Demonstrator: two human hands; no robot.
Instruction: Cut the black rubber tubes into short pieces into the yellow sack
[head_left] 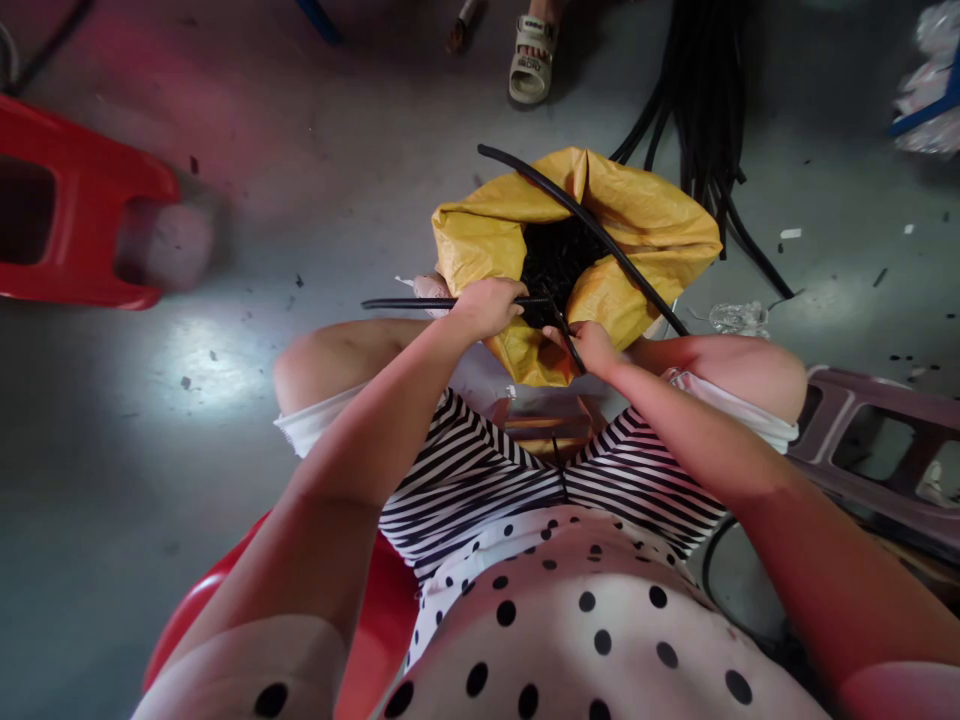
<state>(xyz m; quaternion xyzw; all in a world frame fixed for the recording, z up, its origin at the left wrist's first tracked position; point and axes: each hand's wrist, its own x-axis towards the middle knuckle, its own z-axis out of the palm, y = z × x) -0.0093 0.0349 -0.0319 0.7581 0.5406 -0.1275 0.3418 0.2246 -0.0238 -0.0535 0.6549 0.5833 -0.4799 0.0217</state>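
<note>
Broadly, a grey floor [300,180] is seen all around, and above it a yellow sack [645,210] is held open, its base hidden. Beyond the sack's far right edge, a bundle of black tubes [709,100] is spread on the floor. One long loose tube [589,222] is laid across the sack's mouth, from past the far left edge to past the near right edge. A shorter ribbed tube [420,302] is gripped in the closed fingers of the left hand [487,305], its outer end beyond the sack's left edge. A slim dark tool [574,354] is clasped by the right hand [596,348]; its kind cannot be told. Inside the sack, small black pieces [559,260] are heaped. The tube's inner end is judged to be being worked at the tool; next, a firm left grip and careful alignment would be called for
</note>
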